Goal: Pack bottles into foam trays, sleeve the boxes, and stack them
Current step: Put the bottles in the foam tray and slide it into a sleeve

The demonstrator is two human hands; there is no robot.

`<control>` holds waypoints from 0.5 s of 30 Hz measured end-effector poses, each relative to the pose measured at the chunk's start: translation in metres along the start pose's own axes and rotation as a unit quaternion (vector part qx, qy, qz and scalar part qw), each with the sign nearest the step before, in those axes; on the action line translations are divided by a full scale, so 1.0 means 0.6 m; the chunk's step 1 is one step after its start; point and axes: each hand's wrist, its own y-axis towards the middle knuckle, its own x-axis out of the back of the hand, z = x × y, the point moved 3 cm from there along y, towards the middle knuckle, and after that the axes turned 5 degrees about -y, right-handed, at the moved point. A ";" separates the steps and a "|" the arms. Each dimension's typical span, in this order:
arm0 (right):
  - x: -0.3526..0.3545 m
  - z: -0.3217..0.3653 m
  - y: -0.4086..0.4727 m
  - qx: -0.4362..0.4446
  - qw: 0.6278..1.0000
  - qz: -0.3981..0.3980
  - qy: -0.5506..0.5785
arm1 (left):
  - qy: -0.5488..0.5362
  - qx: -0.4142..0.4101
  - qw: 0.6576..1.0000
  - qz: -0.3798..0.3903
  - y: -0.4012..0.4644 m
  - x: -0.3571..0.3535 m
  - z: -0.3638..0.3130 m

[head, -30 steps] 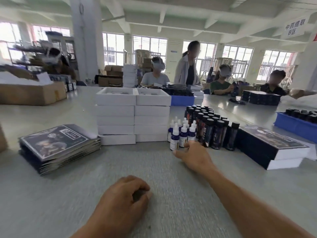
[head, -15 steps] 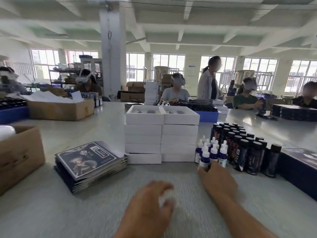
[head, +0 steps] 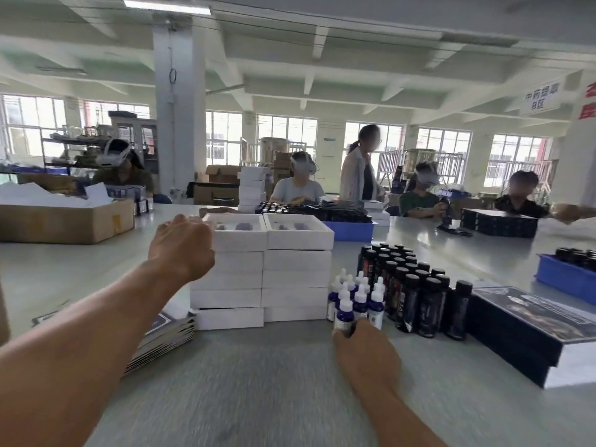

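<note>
**Left hand at top tray, right hand at front dropper bottle**

Landmark: the two stacks of white trays (head: 263, 272) on the grey table (head: 258, 388).

- Stacks: two, side by side and touching, five trays each. Both top trays are open; dark bottle shapes lie in their cut-outs.
- Left hand (head: 180, 245): raised at the left edge of the left stack's top tray, fingers (head: 196, 221) curled over its rim. Whether they grip it, I cannot tell.
- Right hand (head: 367, 356): on the table right of the stacks, fingers narrow around the base of the front dropper bottle (head: 344, 309).
- Dropper bottles: a tight cluster just right of the stacks, about nine; the rear ones overlap, so the count is uncertain.
- Black bottles (head: 412, 288): a packed block right of the droppers, too many to count exactly.
- Dark sleeves (head: 167, 330): flat pile left of the stacks, half hidden by the forearm.
- Sleeved boxes (head: 532, 333): stack at far right.
- Open room: bare table in front of the stacks, between the two forearms.
</note>
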 end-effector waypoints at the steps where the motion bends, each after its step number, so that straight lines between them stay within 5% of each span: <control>1: 0.001 0.000 -0.001 -0.001 1.000 -0.001 0.006 | -0.010 -0.010 1.000 -0.014 -0.004 0.004 0.000; 9: 0.005 -0.009 0.002 -0.017 0.997 0.023 0.076 | -0.147 -0.138 0.972 -0.118 -0.188 0.082 -0.034; 15: 0.036 -0.009 -0.008 -0.015 0.972 0.071 0.225 | -0.237 -0.272 0.930 -0.069 -0.402 0.042 -0.084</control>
